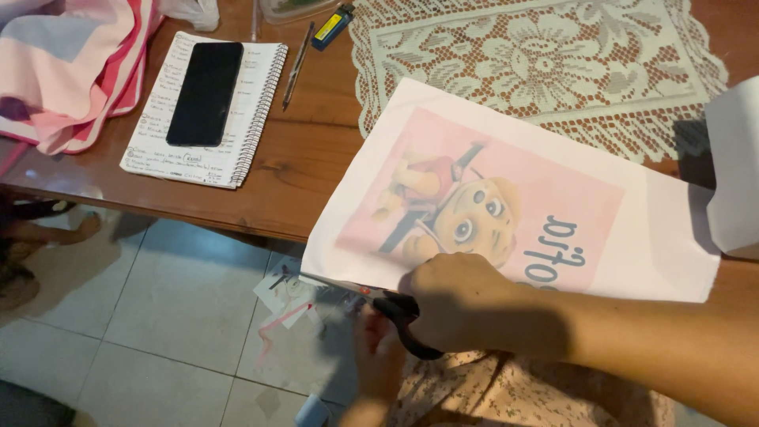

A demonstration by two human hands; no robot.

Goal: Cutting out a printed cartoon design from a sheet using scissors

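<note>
Right hand (458, 304) grips black-handled scissors (387, 304) at the near edge of a white sheet with a pink cartoon print (553, 213); left hand (378, 348) sits underneath, probably pinching that edge, on the brown wooden tabletop (308, 158).

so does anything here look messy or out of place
Yes: paper scraps lie scattered on the tiled floor below the table edge. The printed sheet sits askew, overhanging that edge, where the right hand works black-handled scissors and the left hand sits below.
</note>
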